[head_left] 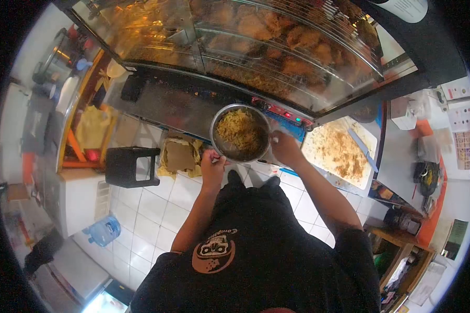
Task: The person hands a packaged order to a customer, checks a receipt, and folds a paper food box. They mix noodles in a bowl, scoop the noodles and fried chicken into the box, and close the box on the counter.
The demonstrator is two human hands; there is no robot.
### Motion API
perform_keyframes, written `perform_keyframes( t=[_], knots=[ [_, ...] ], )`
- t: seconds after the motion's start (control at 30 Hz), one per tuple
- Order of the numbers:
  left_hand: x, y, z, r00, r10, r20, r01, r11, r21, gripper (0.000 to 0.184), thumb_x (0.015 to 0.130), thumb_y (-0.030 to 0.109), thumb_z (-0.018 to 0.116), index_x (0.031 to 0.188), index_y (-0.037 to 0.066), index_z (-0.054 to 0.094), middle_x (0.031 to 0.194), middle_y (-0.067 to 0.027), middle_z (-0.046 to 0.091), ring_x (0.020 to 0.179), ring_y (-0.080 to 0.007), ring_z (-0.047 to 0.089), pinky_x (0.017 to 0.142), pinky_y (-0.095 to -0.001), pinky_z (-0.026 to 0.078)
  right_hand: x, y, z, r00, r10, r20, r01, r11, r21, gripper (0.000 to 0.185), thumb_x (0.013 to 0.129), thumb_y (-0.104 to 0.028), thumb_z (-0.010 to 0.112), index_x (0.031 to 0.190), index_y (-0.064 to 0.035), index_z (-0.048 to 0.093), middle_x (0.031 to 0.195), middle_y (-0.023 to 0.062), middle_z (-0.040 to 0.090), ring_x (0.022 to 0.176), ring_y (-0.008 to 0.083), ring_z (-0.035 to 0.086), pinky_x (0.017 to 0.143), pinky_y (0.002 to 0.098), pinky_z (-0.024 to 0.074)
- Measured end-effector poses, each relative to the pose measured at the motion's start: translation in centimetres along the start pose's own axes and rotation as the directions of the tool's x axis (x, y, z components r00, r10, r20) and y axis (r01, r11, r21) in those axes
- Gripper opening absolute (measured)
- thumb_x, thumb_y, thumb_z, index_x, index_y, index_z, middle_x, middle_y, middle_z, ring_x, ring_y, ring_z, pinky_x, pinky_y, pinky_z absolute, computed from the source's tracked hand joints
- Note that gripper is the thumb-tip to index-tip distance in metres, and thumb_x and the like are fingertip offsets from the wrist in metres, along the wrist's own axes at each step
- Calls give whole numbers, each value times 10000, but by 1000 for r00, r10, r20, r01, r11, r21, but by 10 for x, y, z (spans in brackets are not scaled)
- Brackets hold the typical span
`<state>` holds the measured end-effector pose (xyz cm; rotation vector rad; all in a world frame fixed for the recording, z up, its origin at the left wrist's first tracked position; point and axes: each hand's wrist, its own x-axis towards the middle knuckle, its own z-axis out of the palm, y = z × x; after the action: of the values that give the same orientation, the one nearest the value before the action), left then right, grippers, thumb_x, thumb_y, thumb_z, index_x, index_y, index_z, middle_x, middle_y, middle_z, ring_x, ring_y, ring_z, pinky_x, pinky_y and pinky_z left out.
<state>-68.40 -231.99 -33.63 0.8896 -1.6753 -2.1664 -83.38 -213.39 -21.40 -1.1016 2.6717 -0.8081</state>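
A round metal bowl [214,130] is held up in front of me at the edge of the dark counter. Inside lies a heap of yellowish shredded food [238,128], filling part of it. My left hand [212,166] grips the bowl's rim at the lower left, fingers closed. On the opposite side, my right hand [285,148] is closed at the rim on the lower right; its fingertips are partly hidden. Just right of that hand lies a white cutting board [318,141] strewn with brown crumbs, and a knife [361,148] rests along its right side.
A glass display case [203,68] with fried food stands above the dark counter [167,107]. At the left are a black stool [132,167], a cardboard box [178,156] and a blue water jug [104,231] on the tiled floor [156,208]. A pan [427,177] sits on the right counter.
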Motion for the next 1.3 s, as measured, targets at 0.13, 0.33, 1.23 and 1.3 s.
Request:
perform_keyframes(
  t=[0.13, 0.33, 1.23, 1.3],
  knots=[
    [-1, 4, 6, 1000, 11, -15, -11, 1000, 9, 207, 852, -68, 540, 909, 85, 412, 809, -36, 437, 554, -123, 493, 466, -260, 412, -24, -1, 24, 785, 406, 468, -606, 661, 442, 296, 883, -143, 510, 1154, -28, 536, 625, 115, 537, 413, 204, 511, 376, 356, 413],
    [-1, 6, 2, 1000, 9, 2, -8, 999, -37, 209, 821, -125, 527, 931, 23, 429, 884, -56, 433, 668, -181, 610, 602, -284, 535, -26, -27, 7, 914, 289, 285, -391, 814, 429, 291, 860, -152, 549, 1126, -33, 559, 696, 178, 584, 522, 301, 580, 465, 401, 465],
    [5, -16, 2, 995, 72, -61, -74, 997, -24, 203, 843, -35, 587, 921, 92, 450, 819, -35, 475, 628, -149, 558, 477, -272, 421, 33, 8, -20, 812, 392, 432, -560, 731, 390, 295, 816, -226, 664, 1061, -63, 649, 614, 35, 507, 476, 119, 472, 389, 272, 344],
    [4, -13, 3, 992, 84, -91, -85, 996, -1, 194, 840, -27, 596, 907, 89, 455, 815, -31, 485, 616, -137, 539, 469, -266, 409, 32, 60, 25, 607, 391, 692, -784, 437, 441, 294, 818, -222, 661, 1072, -75, 639, 606, 11, 468, 454, 100, 449, 352, 251, 297]
  ],
)
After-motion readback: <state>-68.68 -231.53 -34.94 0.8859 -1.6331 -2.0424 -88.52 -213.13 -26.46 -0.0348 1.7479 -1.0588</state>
